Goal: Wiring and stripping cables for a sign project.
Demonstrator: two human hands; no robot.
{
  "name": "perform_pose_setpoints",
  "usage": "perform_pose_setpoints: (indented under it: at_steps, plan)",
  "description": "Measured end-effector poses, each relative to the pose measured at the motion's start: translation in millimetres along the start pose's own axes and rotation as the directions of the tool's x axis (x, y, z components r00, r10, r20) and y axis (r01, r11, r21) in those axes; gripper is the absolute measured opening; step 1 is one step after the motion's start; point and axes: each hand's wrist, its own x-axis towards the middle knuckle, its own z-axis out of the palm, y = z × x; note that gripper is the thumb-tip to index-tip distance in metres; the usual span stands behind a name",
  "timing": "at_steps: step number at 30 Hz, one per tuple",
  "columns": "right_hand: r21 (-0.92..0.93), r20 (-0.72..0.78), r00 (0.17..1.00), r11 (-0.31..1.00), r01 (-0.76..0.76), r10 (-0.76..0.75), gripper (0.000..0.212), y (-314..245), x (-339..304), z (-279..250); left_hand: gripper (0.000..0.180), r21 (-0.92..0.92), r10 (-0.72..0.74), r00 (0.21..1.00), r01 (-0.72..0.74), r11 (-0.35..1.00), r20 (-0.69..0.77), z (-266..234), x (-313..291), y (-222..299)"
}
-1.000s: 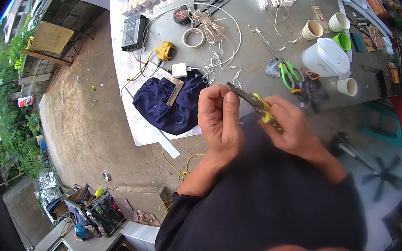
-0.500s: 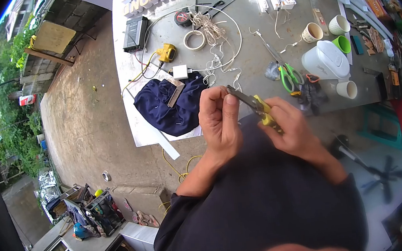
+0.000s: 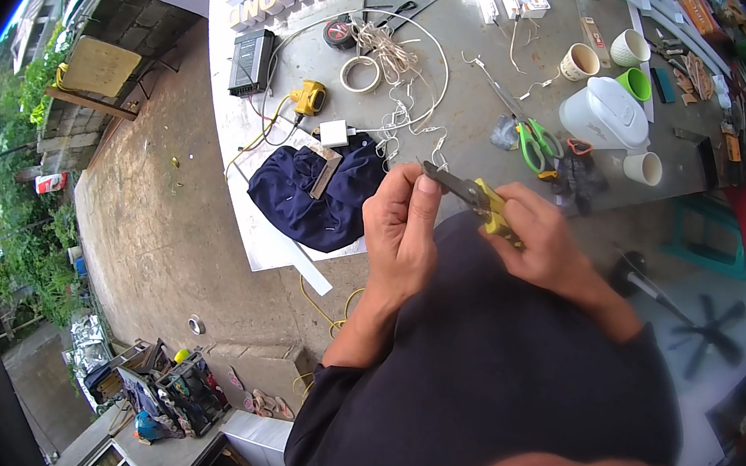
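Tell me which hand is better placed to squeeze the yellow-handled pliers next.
The right hand, most likely: it grips the pliers by their yellow handles, while the left hand pinches near their jaws.

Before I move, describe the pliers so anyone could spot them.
Find the grey table, then the right hand at its near edge. It holds the pliers, pointing toward the left hand. Yellow handles set them apart from the green-handled scissors nearby.

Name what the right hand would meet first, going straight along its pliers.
Most likely the left hand: the yellow-handled pliers in the right hand point toward the left thumb, though depth leaves unclear whether they touch.
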Motion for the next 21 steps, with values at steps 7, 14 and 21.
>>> perform_pose_setpoints:
  at_steps: [7,14,21]
  plan:
    - [0.177,-0.006,0.998,0.982,-0.062,0.064,0.024,-8.3,-15.0,7.3,0.020,0.046,0.046,0.999,-0.044,0.998,-0.029,0.1,-15.8,-4.3]
    - [0.315,-0.115,0.993,0.949,0.001,0.037,0.022,-5.3,-20.7,16.7,0.017,-0.167,0.049,0.996,-0.062,0.984,-0.081,5.9,-23.1,-3.9]
    - [0.978,-0.163,0.800,0.199,0.056,0.578,0.006,5.5,-22.8,8.5,0.017,-0.343,0.080,0.936,-0.204,0.917,-0.344,-27.9,-34.5,-7.1]
